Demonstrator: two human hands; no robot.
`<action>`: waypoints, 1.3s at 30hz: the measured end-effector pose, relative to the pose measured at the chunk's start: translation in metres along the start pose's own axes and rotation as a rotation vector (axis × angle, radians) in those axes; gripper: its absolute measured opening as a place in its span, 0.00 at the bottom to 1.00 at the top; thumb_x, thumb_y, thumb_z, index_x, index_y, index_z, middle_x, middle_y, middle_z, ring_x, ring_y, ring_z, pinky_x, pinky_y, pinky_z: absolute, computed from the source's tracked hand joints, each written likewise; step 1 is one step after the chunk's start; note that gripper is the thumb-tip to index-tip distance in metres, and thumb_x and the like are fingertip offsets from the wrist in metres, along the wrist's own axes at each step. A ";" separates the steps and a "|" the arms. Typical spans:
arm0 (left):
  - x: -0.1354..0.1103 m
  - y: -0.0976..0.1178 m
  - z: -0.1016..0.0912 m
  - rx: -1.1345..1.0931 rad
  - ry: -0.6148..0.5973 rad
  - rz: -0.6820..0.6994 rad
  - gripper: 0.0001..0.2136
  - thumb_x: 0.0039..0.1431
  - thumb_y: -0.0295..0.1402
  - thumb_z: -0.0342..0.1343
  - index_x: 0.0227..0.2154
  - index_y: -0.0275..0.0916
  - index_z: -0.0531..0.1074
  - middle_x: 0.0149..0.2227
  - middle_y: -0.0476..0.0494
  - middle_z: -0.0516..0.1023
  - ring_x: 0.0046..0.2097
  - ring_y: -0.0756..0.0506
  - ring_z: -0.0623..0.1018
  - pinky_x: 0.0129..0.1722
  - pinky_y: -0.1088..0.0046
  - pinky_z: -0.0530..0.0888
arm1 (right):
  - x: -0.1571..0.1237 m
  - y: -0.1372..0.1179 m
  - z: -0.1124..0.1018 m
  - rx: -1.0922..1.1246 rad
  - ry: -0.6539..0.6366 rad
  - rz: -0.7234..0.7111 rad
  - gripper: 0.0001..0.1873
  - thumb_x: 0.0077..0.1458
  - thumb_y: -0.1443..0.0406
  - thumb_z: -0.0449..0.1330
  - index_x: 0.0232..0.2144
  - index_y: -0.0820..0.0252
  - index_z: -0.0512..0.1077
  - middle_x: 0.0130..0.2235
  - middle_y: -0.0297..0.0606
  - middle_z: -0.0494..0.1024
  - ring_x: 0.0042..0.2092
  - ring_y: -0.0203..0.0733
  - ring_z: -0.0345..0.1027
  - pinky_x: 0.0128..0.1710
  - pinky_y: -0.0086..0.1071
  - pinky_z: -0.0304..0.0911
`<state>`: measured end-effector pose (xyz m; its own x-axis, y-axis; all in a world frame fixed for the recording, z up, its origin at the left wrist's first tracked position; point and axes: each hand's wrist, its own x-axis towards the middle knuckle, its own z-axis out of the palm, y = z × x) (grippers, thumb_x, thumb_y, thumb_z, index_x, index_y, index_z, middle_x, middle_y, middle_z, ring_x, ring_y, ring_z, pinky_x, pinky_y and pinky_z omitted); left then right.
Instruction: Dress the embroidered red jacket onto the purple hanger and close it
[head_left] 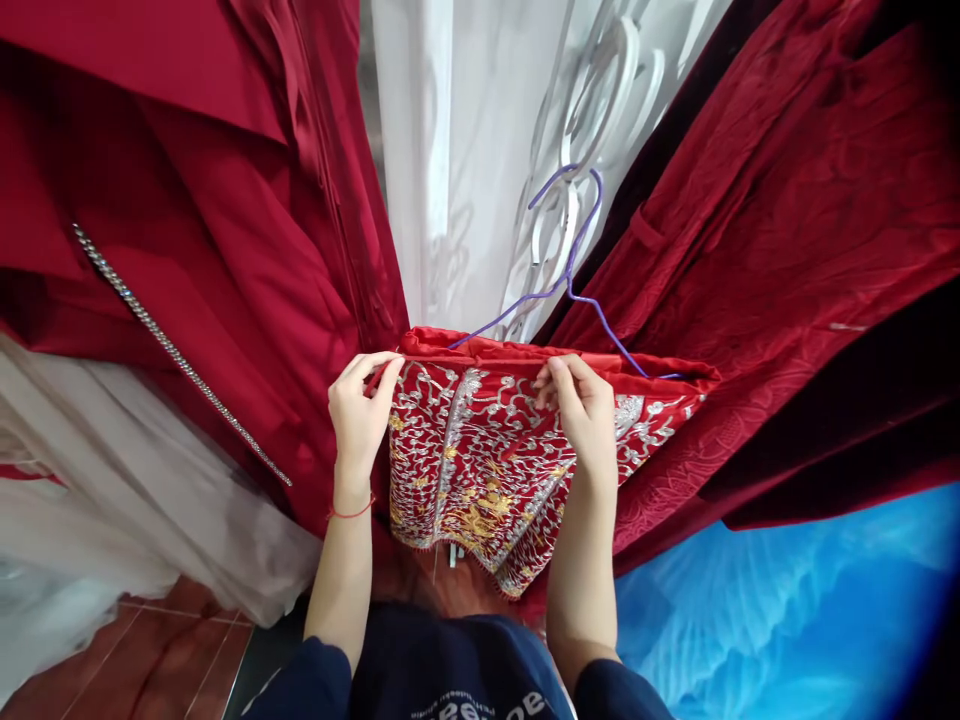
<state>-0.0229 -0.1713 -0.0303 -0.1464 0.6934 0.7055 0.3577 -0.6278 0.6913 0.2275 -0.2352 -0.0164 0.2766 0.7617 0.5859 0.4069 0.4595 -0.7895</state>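
Head view: at centre, the left hand (360,415) pinches the upper left edge of a red embroidered garment (480,460), while the right hand (585,415) grips its top edge at about 3 o'clock. A purple wire hanger (571,265) rises at 12 o'clock. Red dresses (225,250) hang on both sides.

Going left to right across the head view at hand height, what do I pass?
White fabric → rhinestone trim on the red satin gown → left hand → embroidered red garment → right hand → dark red velvet garment → blue sheet lower right.
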 end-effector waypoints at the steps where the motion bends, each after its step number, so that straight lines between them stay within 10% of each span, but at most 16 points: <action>1: -0.001 -0.002 -0.002 0.000 0.010 -0.009 0.09 0.61 0.39 0.58 0.35 0.38 0.79 0.37 0.45 0.81 0.37 0.48 0.79 0.35 0.77 0.73 | -0.002 0.000 0.000 -0.013 0.034 -0.001 0.17 0.65 0.54 0.54 0.28 0.57 0.69 0.28 0.32 0.73 0.23 0.32 0.65 0.26 0.28 0.59; 9: -0.010 0.012 0.009 -0.249 -0.450 -0.125 0.12 0.61 0.40 0.58 0.41 0.38 0.76 0.39 0.43 0.82 0.40 0.47 0.81 0.40 0.74 0.76 | -0.024 -0.007 0.026 0.060 -0.058 0.054 0.12 0.63 0.57 0.56 0.44 0.57 0.72 0.29 0.32 0.75 0.28 0.34 0.67 0.29 0.29 0.63; 19: -0.018 0.017 0.042 -0.203 -0.327 -0.096 0.10 0.58 0.41 0.62 0.33 0.38 0.77 0.33 0.46 0.81 0.34 0.49 0.78 0.31 0.78 0.73 | -0.025 -0.005 0.045 -0.081 -0.199 0.006 0.13 0.64 0.56 0.56 0.37 0.58 0.75 0.28 0.32 0.74 0.27 0.34 0.63 0.29 0.29 0.59; 26: -0.014 -0.001 0.031 -0.312 -0.353 -0.084 0.10 0.60 0.39 0.59 0.30 0.38 0.73 0.32 0.48 0.77 0.34 0.50 0.77 0.39 0.74 0.74 | -0.016 0.000 0.042 -0.224 0.141 -0.121 0.11 0.63 0.58 0.56 0.36 0.58 0.75 0.35 0.38 0.79 0.34 0.39 0.71 0.36 0.32 0.64; 32: -0.021 -0.002 0.020 -0.620 -0.654 -0.341 0.11 0.65 0.43 0.53 0.36 0.41 0.64 0.26 0.52 0.74 0.19 0.56 0.65 0.20 0.80 0.63 | -0.015 0.003 0.036 -0.270 0.140 -0.036 0.14 0.64 0.58 0.55 0.32 0.59 0.73 0.25 0.32 0.74 0.23 0.33 0.62 0.26 0.28 0.56; 36: -0.021 -0.008 0.003 -0.582 -0.698 -0.273 0.11 0.67 0.40 0.51 0.46 0.40 0.69 0.23 0.53 0.69 0.24 0.53 0.67 0.25 0.79 0.64 | -0.015 0.001 0.015 -0.419 -0.080 -0.072 0.12 0.63 0.58 0.57 0.33 0.59 0.75 0.25 0.32 0.75 0.25 0.33 0.64 0.27 0.27 0.56; 39: -0.020 -0.011 -0.008 -0.289 -0.763 -0.101 0.12 0.64 0.36 0.51 0.34 0.38 0.78 0.22 0.50 0.70 0.24 0.52 0.67 0.26 0.77 0.64 | -0.014 -0.005 0.006 -0.377 -0.374 -0.116 0.11 0.62 0.58 0.59 0.34 0.57 0.77 0.26 0.33 0.77 0.26 0.34 0.67 0.29 0.28 0.58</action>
<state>-0.0313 -0.1815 -0.0504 0.5392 0.7359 0.4095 0.1094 -0.5434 0.8323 0.2166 -0.2454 -0.0216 -0.0890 0.8579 0.5061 0.7195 0.4067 -0.5630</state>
